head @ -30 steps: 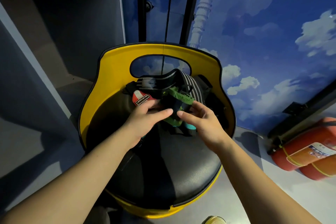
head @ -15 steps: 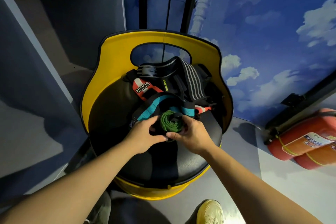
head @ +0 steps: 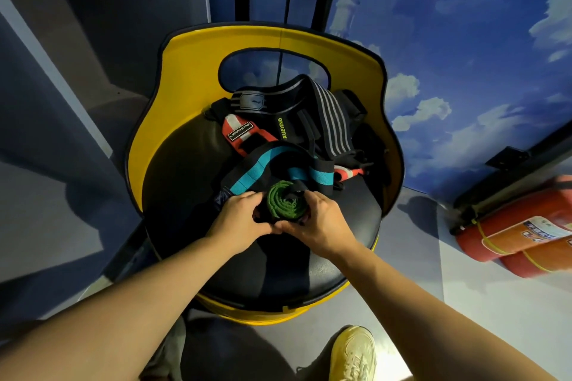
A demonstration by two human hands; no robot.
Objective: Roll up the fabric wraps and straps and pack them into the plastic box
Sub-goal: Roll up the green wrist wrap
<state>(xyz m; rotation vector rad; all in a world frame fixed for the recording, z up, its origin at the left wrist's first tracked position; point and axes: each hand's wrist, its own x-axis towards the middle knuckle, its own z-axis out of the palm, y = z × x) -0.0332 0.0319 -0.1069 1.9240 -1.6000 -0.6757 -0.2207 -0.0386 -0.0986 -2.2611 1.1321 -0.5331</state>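
Note:
A green and black wrap (head: 284, 201), wound into a tight coil, sits between both my hands above the black seat (head: 278, 263) of a yellow chair. My left hand (head: 240, 215) grips its left side and my right hand (head: 318, 219) grips its right side. Behind the coil lies a heap of loose wraps: a black and teal strap (head: 257, 170), a red and white strap (head: 240, 133) and a black band with grey stripes (head: 332, 120). No plastic box is in view.
The yellow chair back (head: 272, 40) curves round the heap, with a cut-out handle at the top. Red fire extinguishers (head: 520, 235) lie on the floor at the right. A grey cabinet stands at the left. My yellow shoe (head: 353, 353) shows below the seat.
The green wrap went from a loose bunch on the heap to a tight coil held nearer to me. Both hands drew back from the heap toward the seat's middle.

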